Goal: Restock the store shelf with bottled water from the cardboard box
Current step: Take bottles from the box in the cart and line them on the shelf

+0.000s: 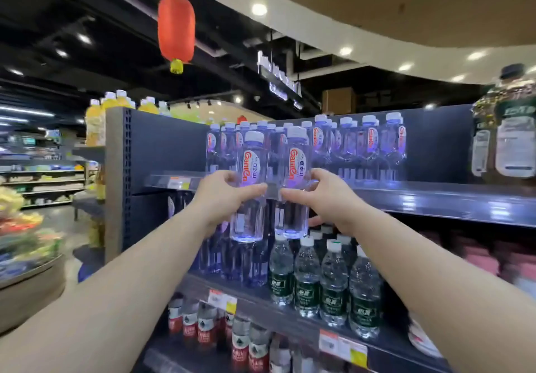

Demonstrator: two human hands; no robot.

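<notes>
My left hand (224, 195) grips a clear water bottle (251, 169) with a white cap and an orange-lettered label. My right hand (324, 195) grips a second bottle of the same kind (295, 166). Both bottles are upright, side by side, raised in front of the top shelf's front edge (435, 198). On that shelf stand several matching bottles (368, 143) in rows. The cardboard box is not in view.
The shelf below holds green-labelled water bottles (307, 279) and more clear ones at the left. Red-labelled bottles (203, 326) fill a lower shelf. Large tea bottles (510, 128) stand at the top right. A red lantern (176, 28) hangs overhead. A produce stand (26, 242) is at left.
</notes>
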